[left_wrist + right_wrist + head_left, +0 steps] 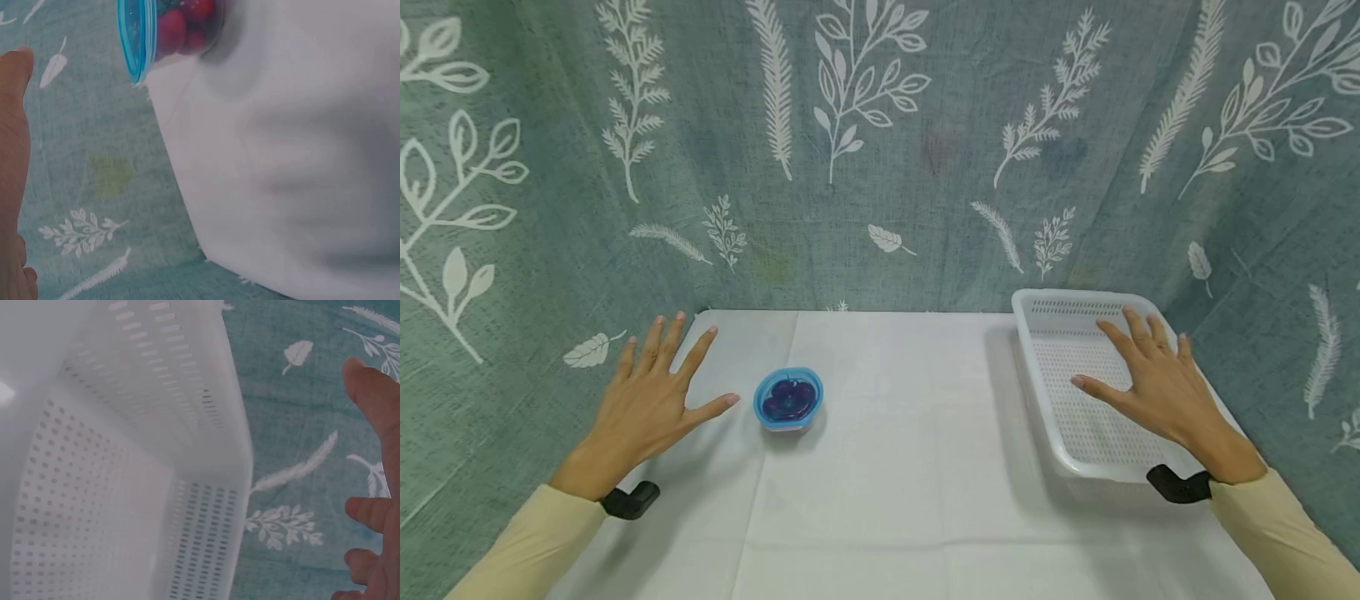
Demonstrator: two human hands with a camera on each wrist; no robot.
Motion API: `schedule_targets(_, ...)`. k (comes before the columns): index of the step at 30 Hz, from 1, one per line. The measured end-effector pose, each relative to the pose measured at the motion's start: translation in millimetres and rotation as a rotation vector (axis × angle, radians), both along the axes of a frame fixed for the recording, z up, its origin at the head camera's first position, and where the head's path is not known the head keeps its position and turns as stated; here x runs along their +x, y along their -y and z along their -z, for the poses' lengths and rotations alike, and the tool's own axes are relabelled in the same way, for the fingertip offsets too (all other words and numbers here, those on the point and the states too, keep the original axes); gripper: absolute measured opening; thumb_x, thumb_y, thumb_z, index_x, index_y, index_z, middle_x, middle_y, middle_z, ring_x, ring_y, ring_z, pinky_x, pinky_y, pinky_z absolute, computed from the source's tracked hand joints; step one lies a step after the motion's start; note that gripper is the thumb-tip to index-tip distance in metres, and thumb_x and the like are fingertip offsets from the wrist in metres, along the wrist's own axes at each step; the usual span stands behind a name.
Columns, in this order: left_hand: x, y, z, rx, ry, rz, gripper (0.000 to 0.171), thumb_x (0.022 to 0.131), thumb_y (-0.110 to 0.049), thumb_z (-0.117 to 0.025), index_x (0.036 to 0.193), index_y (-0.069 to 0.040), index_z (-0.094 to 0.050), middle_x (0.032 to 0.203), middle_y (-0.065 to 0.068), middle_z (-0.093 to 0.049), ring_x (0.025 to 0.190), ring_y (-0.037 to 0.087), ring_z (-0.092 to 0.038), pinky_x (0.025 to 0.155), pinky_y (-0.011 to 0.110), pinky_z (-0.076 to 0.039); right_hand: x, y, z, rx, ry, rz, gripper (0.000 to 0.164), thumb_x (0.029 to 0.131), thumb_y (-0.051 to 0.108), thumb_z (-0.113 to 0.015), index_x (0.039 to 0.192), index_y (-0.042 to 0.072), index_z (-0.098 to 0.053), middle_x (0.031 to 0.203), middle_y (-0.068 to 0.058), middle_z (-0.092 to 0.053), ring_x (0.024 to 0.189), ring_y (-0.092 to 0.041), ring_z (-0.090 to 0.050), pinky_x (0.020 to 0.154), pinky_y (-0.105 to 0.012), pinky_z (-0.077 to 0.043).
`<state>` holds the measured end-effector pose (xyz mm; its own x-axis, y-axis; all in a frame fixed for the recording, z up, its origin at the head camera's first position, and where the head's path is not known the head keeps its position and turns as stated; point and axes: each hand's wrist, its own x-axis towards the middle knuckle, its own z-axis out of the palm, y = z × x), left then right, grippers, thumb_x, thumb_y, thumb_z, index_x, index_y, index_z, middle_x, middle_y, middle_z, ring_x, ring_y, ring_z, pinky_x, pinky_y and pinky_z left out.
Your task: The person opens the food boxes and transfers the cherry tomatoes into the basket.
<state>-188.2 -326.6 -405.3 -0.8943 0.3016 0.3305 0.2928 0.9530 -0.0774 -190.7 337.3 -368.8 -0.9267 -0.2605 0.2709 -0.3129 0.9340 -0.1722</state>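
My left hand (651, 400) hovers with spread fingers over the left part of the table, holding nothing. Just right of its thumb stands a small clear container with a blue-rimmed lid (788, 400). Through the lid its contents look dark purple; in the left wrist view, round red fruit-like pieces (170, 30) show through the clear side. My right hand (1165, 387), also spread and holding nothing, is above a white perforated plastic basket (1051, 417). No contents show in the basket. In the right wrist view, the fingers appear beside the basket's rim (240, 444).
A white cloth (880, 500) covers the table. Behind it and at both sides hangs a grey-green curtain (925, 233) with white leaf prints. A black wrist strap piece (631, 500) sits on the left wrist, another (1178, 485) on the right.
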Motion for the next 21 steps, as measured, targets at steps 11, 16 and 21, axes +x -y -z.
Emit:
schedule_targets(11, -3.9, 4.2, 3.7, 0.014, -0.003, -0.005, 0.105, 0.088, -0.076, -0.061, 0.167, -0.025, -0.015, 0.171, 0.018, 0.001, 0.156, 0.04, 0.003, 0.12, 0.07, -0.002, -1.7, -0.5, 0.4, -0.016, 0.009, -0.006, 0.095, 0.089, 0.058, -0.073, 0.161, 0.01, -0.033, 0.165, -0.031, -0.017, 0.147, -0.061, -0.013, 0.11, -0.083, -0.006)
schedule_targets(16, -5.4, 7.0, 5.8, 0.007, 0.001, -0.005, 0.105, 0.088, -0.076, -0.061, 0.167, -0.024, -0.016, 0.171, 0.019, 0.0, 0.156, 0.042, 0.002, 0.119, 0.072, -0.004, -2.1, -0.7, 1.4, -0.017, 0.015, 0.006, 0.095, 0.089, 0.06, -0.072, 0.161, 0.011, -0.033, 0.167, -0.029, -0.014, 0.147, -0.062, -0.01, 0.111, -0.082, -0.001)
schedule_targets(21, -7.7, 8.3, 7.9, 0.007, 0.009, -0.004, 0.106, 0.088, -0.076, -0.061, 0.168, -0.024, -0.014, 0.171, 0.02, 0.002, 0.156, 0.043, 0.003, 0.119, 0.073, -0.001, -3.3, -0.8, 5.3, -0.007, 0.004, -0.005, 0.095, 0.09, 0.06, -0.072, 0.161, 0.01, -0.034, 0.166, -0.03, -0.013, 0.145, -0.065, -0.011, 0.109, -0.084, -0.002)
